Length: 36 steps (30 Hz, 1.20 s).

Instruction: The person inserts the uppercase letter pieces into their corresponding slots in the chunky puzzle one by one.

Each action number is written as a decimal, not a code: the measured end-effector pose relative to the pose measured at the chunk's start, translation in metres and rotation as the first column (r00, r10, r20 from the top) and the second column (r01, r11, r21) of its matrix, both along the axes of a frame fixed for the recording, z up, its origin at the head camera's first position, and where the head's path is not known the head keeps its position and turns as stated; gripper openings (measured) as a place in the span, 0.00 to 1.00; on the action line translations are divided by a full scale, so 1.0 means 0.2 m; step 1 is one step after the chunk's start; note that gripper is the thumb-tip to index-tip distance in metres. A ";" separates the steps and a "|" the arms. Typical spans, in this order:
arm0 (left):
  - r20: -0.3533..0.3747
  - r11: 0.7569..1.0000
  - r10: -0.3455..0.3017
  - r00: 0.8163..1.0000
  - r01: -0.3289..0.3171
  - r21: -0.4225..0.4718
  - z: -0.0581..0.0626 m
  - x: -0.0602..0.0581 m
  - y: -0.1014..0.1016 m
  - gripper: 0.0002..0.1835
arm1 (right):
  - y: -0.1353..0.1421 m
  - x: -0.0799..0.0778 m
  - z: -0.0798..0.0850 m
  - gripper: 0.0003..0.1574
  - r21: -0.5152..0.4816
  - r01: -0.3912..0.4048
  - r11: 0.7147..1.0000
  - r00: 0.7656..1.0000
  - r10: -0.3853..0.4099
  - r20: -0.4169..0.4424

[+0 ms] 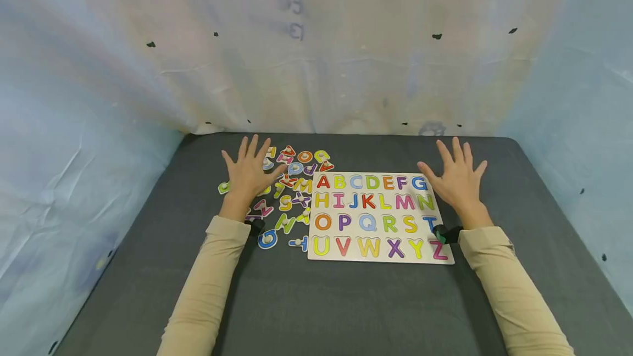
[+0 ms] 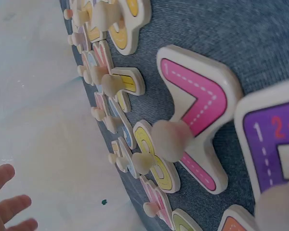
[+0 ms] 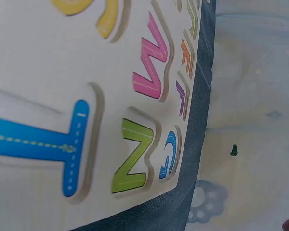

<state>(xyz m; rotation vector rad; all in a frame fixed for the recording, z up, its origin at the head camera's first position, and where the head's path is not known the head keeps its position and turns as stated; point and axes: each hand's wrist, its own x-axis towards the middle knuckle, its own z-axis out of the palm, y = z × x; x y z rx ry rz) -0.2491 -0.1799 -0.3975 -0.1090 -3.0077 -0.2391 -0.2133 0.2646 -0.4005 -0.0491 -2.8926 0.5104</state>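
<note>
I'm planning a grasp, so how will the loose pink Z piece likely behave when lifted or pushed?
The loose pink Z piece is probably stiff, since it shows no visible bend. Its raised knob likely offers a secure pinch. Lying flat, it would probably slide rather than roll.

A pale, rectangular alphabet board (image 1: 353, 234) lies flat, its colourful recessed letters (image 3: 77, 144) running A to Z in four rows. Knobbed, white-edged, multicoloured letter pieces (image 1: 285, 223) lie scattered along its left side.
</note>
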 end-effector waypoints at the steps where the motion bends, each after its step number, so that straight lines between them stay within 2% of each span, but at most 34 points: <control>1: -0.001 1.000 -0.002 1.000 0.002 -0.002 0.00 0.00 0.00 0.46 | 0.00 0.01 0.00 0.54 -0.011 -0.012 1.000 1.000 0.012 -0.013; 5: -0.012 1.000 -0.023 1.000 0.023 0.003 -0.01 -0.01 0.00 0.39 | 0.00 0.04 -0.02 0.44 -0.055 -0.049 0.997 0.997 0.046 -0.060; 8: -0.009 0.999 -0.036 0.999 0.036 0.016 -0.02 -0.01 0.00 0.34 | 0.00 0.08 -0.05 0.39 -0.086 -0.066 0.994 0.996 0.061 -0.058; 11: 0.011 0.998 -0.044 0.999 0.044 0.037 -0.03 -0.02 -0.01 0.29 | 0.01 0.12 -0.09 0.38 -0.117 -0.081 0.990 0.997 0.080 -0.011; 16: 0.088 0.983 -0.081 0.993 0.065 0.172 -0.06 -0.07 -0.02 0.24 | 0.04 0.20 -0.16 0.39 -0.152 -0.129 0.980 0.983 0.147 0.112; 20: 0.127 0.954 -0.124 0.984 0.083 0.288 -0.08 -0.12 -0.02 0.21 | 0.06 0.27 -0.22 0.41 -0.180 -0.167 0.969 0.960 0.201 0.192; 27: 0.147 0.910 -0.180 0.973 0.108 0.400 -0.10 -0.26 -0.04 0.19 | 0.07 0.34 -0.25 0.44 -0.258 -0.232 0.938 0.926 0.294 0.238; 32: 0.223 0.898 -0.174 0.959 0.062 0.436 -0.08 -0.36 -0.06 0.19 | 0.07 0.34 -0.22 0.47 -0.270 -0.278 0.922 0.900 0.348 0.263; 36: 0.257 0.903 -0.161 0.953 0.037 0.428 -0.09 -0.43 -0.06 0.19 | 0.08 0.33 -0.22 0.49 -0.271 -0.322 0.907 0.881 0.392 0.266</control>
